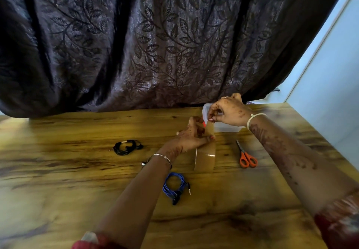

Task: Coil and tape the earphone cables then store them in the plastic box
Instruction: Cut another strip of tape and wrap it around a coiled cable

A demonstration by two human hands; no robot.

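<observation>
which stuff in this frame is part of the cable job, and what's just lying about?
Job:
- tape, held by left hand, its end pinched by right hand
- black earphones, coiled
- blue earphones, coiled
- plastic box
- orange scissors, probably for cutting tape

Just there:
- curtain
- wooden table

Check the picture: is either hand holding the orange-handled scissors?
No: the scissors lie on the table, while the left hand and right hand hold the tape.
</observation>
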